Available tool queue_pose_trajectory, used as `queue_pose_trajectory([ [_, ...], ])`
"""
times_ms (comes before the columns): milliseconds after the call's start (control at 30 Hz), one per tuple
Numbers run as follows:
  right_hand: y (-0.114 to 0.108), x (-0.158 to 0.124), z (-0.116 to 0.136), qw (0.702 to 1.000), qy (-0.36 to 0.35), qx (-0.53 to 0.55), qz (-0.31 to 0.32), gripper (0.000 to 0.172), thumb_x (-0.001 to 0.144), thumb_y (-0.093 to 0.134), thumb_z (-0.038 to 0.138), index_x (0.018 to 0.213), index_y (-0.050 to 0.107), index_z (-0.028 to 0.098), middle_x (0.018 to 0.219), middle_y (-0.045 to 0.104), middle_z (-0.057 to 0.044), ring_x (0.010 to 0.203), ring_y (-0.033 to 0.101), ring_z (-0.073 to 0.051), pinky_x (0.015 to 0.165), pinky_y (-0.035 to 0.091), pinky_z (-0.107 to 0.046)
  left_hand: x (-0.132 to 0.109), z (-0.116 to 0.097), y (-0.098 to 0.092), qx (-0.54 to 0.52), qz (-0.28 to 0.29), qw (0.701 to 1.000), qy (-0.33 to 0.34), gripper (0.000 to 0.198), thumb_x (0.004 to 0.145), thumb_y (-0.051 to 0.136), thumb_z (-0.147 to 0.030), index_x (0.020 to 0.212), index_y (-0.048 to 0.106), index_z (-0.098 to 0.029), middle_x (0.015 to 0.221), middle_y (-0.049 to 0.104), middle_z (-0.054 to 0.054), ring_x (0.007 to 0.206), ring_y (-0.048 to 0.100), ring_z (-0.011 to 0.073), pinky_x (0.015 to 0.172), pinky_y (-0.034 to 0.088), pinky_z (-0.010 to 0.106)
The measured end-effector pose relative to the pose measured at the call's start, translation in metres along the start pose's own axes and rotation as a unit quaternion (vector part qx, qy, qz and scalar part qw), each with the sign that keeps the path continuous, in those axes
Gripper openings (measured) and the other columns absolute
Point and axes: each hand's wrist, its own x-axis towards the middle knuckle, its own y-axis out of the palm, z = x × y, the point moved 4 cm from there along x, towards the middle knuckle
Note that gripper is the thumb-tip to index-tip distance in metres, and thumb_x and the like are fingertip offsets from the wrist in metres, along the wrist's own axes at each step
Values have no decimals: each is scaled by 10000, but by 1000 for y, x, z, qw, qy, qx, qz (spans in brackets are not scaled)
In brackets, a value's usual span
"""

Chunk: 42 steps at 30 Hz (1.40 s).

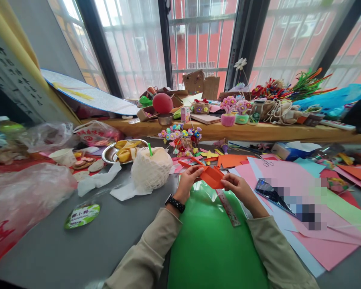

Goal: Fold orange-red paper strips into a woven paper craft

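A folded piece of orange paper is held up between my two hands, above a shiny green sheet. My left hand, with a dark watch on its wrist, pinches the paper's left side. At the paper's right edge, my right hand grips it between thumb and fingers. Just below the paper, a patterned ruler lies slantwise on the green sheet, its upper end hidden behind the paper. More orange paper lies flat behind my hands.
Left of my hands stands a net-wrapped coconut with a green straw, beside a metal plate of bananas. Pink paper sheets, a phone and scissors lie right. Craft flowers stand behind, below a crowded wooden sill.
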Motion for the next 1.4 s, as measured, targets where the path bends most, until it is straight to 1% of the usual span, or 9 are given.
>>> queue_pose_trajectory([
  [67,2,0,-2,1000,6,5,22,204,648,527,357,647,492,156,550,480,36,503,466,-87,484,370,-202,0,2,2,4,16,1000,-5,242,596,603,-249,807,572,-135,817,587,38,721,537,107,642,412,212],
  [133,3,0,-4,1000,8,19,18,202,650,525,357,661,495,158,568,498,31,526,487,-96,508,390,-210,0,4,2,6,13,1000,-8,223,586,611,-235,778,570,-128,777,590,30,696,540,102,643,412,215],
  [400,-1,3,-11,995,28,61,-77,242,614,566,331,776,542,153,726,580,-22,600,540,-127,543,446,-243,-1,9,2,39,3,999,-35,201,526,652,-209,656,531,-116,631,556,-11,576,519,72,558,402,190],
  [500,-2,2,-11,994,17,70,-80,262,623,562,306,838,549,158,770,597,-36,634,547,-133,556,448,-239,-1,10,2,55,-2,998,-30,198,523,654,-212,636,522,-117,608,544,-17,562,509,65,545,399,183],
  [600,-2,2,-11,994,5,78,-72,271,635,551,281,881,546,168,760,605,-32,603,540,-121,527,443,-227,-1,11,3,52,11,998,-25,194,529,650,-213,657,534,-124,646,553,-10,594,518,76,562,408,195],
  [767,-4,2,-10,993,-19,78,-83,236,637,534,237,862,572,177,701,596,-5,525,494,-87,475,420,-202,-2,12,8,29,71,996,-46,237,549,629,-172,781,585,-153,819,578,15,695,533,97,643,421,221],
  [1000,-4,1,-5,994,-32,62,-89,225,631,498,189,821,617,177,751,609,-12,573,501,-99,517,424,-219,-4,12,6,9,34,996,-85,170,542,614,-132,710,608,-156,738,580,1,644,512,69,603,410,183],
  [1200,-4,0,-2,995,-36,19,-94,239,635,468,177,810,630,171,738,622,-13,554,502,-104,538,417,-235,-4,14,6,-5,28,995,-99,220,517,652,-171,730,597,-156,761,577,11,644,518,72,597,409,185],
  [1400,-4,0,-2,995,-47,-8,-89,249,633,448,163,798,634,174,748,628,-18,639,529,-138,566,419,-248,-3,18,9,34,53,994,-94,300,574,599,-376,781,593,-160,774,589,25,642,533,93,564,413,195],
])
